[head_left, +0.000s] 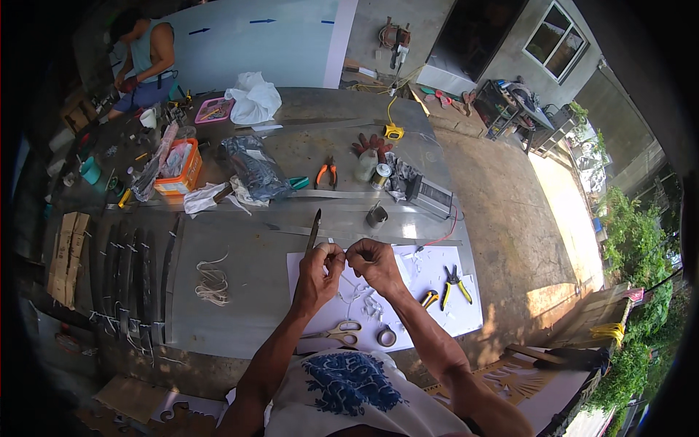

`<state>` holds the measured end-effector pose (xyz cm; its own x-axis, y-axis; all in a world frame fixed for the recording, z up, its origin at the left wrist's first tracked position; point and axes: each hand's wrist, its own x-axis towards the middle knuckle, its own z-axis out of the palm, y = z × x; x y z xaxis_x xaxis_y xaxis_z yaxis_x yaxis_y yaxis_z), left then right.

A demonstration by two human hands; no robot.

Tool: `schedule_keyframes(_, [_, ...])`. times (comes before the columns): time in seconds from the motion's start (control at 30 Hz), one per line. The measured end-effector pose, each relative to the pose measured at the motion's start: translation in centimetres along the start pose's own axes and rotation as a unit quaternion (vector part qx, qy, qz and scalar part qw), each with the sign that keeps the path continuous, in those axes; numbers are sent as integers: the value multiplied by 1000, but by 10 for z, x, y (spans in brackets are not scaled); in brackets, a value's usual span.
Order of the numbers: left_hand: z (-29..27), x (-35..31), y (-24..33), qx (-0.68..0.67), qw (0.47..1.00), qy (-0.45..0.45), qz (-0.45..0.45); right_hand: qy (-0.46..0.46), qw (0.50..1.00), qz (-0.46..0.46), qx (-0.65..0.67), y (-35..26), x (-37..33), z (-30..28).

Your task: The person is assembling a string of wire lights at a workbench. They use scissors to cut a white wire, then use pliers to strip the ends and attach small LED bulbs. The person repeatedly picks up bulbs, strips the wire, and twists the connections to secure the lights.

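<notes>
My left hand [318, 271] is closed around a thin dark metal strip [313, 231] that points up and away from me. My right hand [371, 262] pinches a small white piece [337, 247] right next to the left hand's fingertips, above a white sheet [429, 277] lying on the grey metal table [247, 291]. White scraps [364, 302] lie on the sheet under my hands. Scissors [342, 333] and a tape roll [386, 336] rest near the sheet's front edge.
Yellow-handled pliers [455, 282] lie right of my hands; a coil of white cord [211, 282] lies left. Farther back are orange pliers [326, 173], a small metal can [376, 216], a grey box [429, 197], an orange basket [180, 169] and bags. Another person [145, 62] works at far left.
</notes>
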<state>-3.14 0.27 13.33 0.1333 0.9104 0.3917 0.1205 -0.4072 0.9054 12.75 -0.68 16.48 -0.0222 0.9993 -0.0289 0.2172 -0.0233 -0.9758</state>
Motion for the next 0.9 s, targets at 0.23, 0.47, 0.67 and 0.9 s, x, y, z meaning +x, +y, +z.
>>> schedule_keyframes(0.23, [0,-2,-15,-109,991,30,-65,-7,1000,3,25,-2,2,11])
schedule_keyframes(0.47, [2,-3,-19,-138,986,49,-81,3,1000,-16,19,-8,3,14])
schedule_keyframes(0.67, [1,1,-6,-238,960,58,-132,14,998,-47,30,-7,1,15])
schedule_keyframes(0.9, [-3,1,2,-258,953,58,-148,15,997,-80,-13,-14,-8,12])
